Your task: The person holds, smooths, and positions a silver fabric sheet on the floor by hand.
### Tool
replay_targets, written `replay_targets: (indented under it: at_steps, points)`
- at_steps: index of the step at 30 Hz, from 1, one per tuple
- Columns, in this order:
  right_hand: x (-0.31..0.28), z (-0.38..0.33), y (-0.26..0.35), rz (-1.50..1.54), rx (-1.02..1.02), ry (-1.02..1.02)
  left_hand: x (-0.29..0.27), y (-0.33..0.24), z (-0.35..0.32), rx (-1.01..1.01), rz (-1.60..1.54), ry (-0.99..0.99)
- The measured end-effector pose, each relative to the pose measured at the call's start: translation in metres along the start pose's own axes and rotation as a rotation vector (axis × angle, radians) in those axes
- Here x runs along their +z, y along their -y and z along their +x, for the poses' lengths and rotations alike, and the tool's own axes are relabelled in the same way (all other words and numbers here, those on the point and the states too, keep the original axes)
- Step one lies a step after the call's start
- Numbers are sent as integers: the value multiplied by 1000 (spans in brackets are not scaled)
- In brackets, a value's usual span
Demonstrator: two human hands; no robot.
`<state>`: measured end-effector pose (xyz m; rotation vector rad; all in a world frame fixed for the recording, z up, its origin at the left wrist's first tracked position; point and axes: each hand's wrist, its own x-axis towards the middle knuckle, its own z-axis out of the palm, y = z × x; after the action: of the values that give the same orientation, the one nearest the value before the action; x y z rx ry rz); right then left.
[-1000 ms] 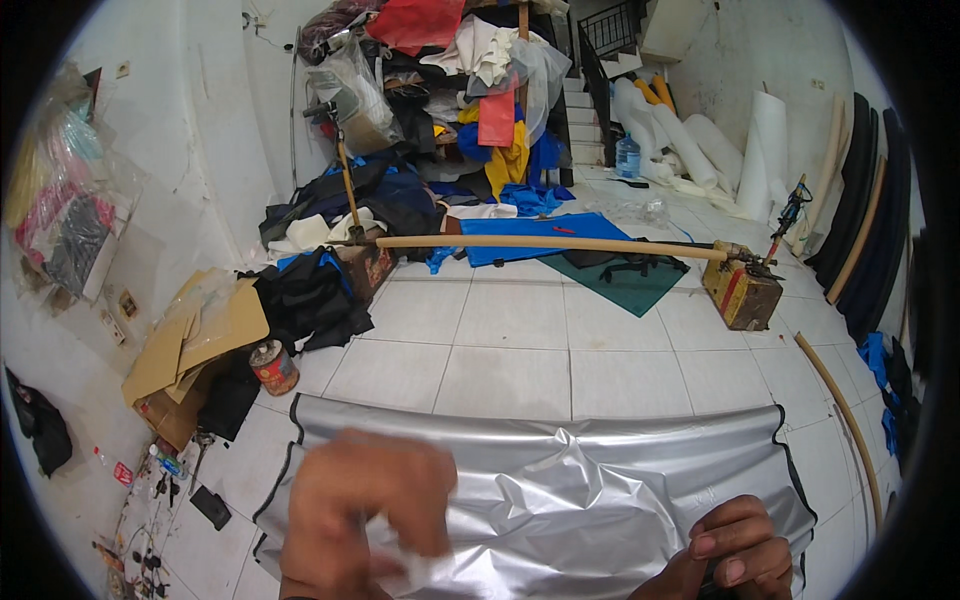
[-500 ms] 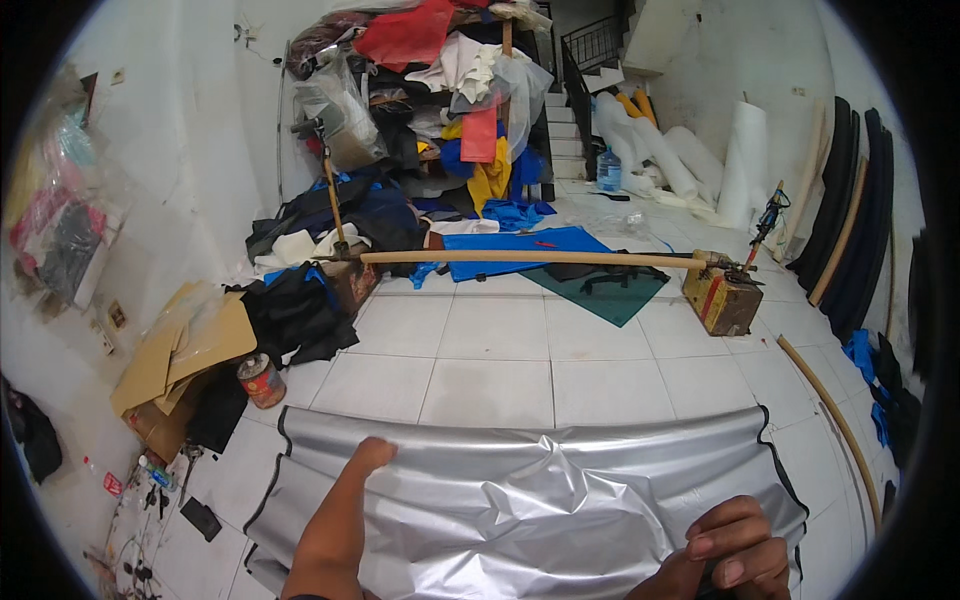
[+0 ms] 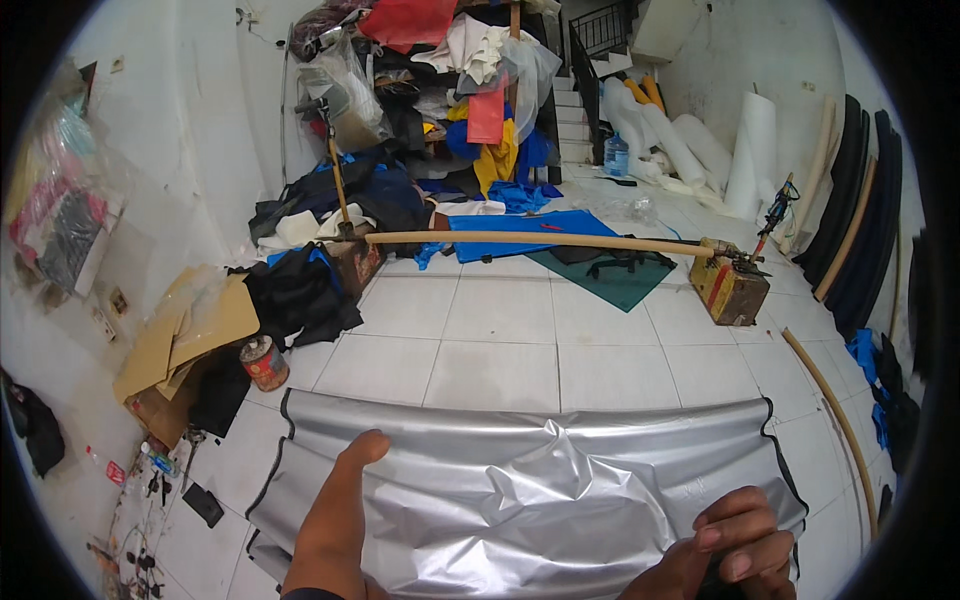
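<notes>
A white tiled floor [image 3: 500,372] spreads beneath a broad, wrinkled silver sheet with black edging [image 3: 430,505], which lies directly in front of the person. Beyond the sheet, a long, slim beige pole [image 3: 550,240] runs crosswise. The left forearm slants up from the lower edge, its hand [image 3: 366,449] over the sheet's left part, fingers hidden, so its grip cannot be told. The right hand [image 3: 740,538], at the sheet's lower right, has its fingers bent toward the thumb; whether they pinch anything cannot be told.
</notes>
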<state>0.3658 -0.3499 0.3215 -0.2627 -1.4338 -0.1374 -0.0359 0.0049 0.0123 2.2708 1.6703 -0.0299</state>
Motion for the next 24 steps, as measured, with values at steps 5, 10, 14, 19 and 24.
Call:
replay_targets:
  at_steps: [5, 10, 14, 19, 24]
  points:
    - [-17, 1, -10, -78, -128, 178, 10, 30, 12, -138, -50, 246]
    - [-11, 5, 18, -96, 116, 165, -10, -17, -6, -244, -258, 204]
    - [3, 6, 13, -44, 59, 76, -7, -1, -11, -256, -290, 148]
    - [-2, 2, 10, -43, 4, 73, -4, -1, -11, -183, -227, 135]
    - [1, -1, 6, -59, -34, 42, 0, 4, -5, -170, -232, 118]
